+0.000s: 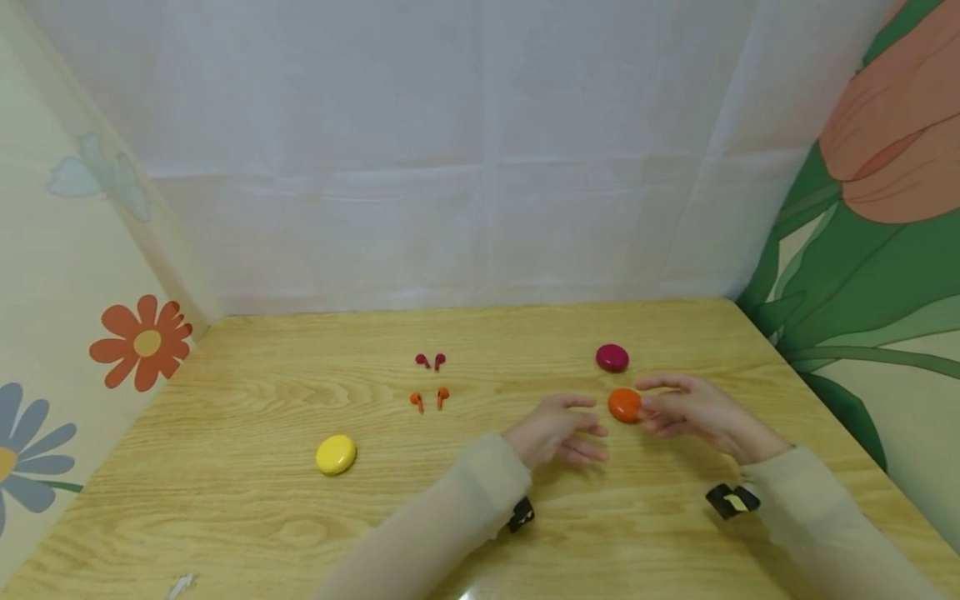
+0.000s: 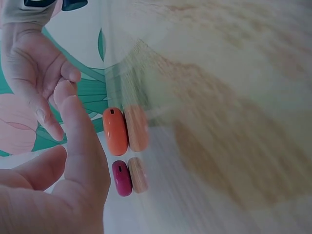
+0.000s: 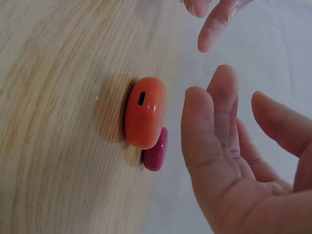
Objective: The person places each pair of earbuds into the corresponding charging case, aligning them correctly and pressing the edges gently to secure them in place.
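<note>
An orange earbud case (image 1: 625, 406) with a charging slot lies on the wooden table, its lid closed. Just behind it sits a magenta earbud case (image 1: 612, 358). My right hand (image 1: 693, 414) hovers at the orange case's right side, its fingers loosely extended; the right wrist view shows a gap between the fingers and the case (image 3: 146, 113). To the left of the case, my left hand (image 1: 558, 432) is held above the table with fingers spread and nothing in them. A pair of orange earbuds (image 1: 416, 402) and a pair of magenta earbuds (image 1: 439, 361) lie left of the hands.
A yellow round case (image 1: 336, 455) rests on the left part of the table (image 1: 247, 500). White cloth (image 1: 420, 242) hangs along the back edge. Walls painted with flowers stand on both sides. A small whitish object (image 1: 180, 586) lies near the front left.
</note>
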`<state>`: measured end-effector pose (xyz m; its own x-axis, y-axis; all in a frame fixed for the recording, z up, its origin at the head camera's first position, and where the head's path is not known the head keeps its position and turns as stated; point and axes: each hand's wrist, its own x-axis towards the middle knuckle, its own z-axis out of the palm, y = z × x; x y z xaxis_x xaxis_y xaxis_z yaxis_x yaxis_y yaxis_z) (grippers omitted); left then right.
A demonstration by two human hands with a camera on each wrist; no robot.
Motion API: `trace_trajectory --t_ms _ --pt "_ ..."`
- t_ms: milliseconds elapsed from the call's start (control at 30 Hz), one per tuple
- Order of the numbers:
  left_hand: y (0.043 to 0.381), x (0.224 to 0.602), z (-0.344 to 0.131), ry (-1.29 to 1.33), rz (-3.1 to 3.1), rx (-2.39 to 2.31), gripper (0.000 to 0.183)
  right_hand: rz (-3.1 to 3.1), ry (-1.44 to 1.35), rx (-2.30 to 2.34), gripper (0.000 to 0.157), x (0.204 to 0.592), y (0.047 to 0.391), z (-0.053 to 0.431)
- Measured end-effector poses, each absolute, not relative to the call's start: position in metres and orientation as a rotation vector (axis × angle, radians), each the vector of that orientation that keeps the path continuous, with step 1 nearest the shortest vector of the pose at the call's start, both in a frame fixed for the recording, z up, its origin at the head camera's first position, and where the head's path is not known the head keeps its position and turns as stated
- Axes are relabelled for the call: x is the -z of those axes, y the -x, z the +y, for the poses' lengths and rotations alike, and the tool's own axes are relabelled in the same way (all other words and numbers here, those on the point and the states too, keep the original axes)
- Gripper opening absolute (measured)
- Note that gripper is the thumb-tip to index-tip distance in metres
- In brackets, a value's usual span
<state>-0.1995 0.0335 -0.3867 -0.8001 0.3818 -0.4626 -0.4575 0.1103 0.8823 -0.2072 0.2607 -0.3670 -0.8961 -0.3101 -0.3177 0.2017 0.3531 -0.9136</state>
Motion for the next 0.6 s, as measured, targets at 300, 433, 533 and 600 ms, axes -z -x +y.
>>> trace_trajectory --t_ms 300,433,533,600 --pt "0.204 0.387 0.046 0.146 1.796 -1.762 0.037 2.196 0.1 1.557 0.056 0.37 0.21 0.267" --pt "0.207 0.387 0.05 0.178 1.805 -1.754 0.036 2.199 0.093 1.546 0.056 0.372 0.211 0.269" --pt "0.208 0.387 0.052 0.207 1.812 -1.753 0.036 2.199 0.09 1.542 0.056 0.373 0.212 0.271" --pt "0.209 0.388 0.054 0.227 1.815 -1.757 0.035 2.197 0.086 1.542 0.057 0.374 0.213 0.272"
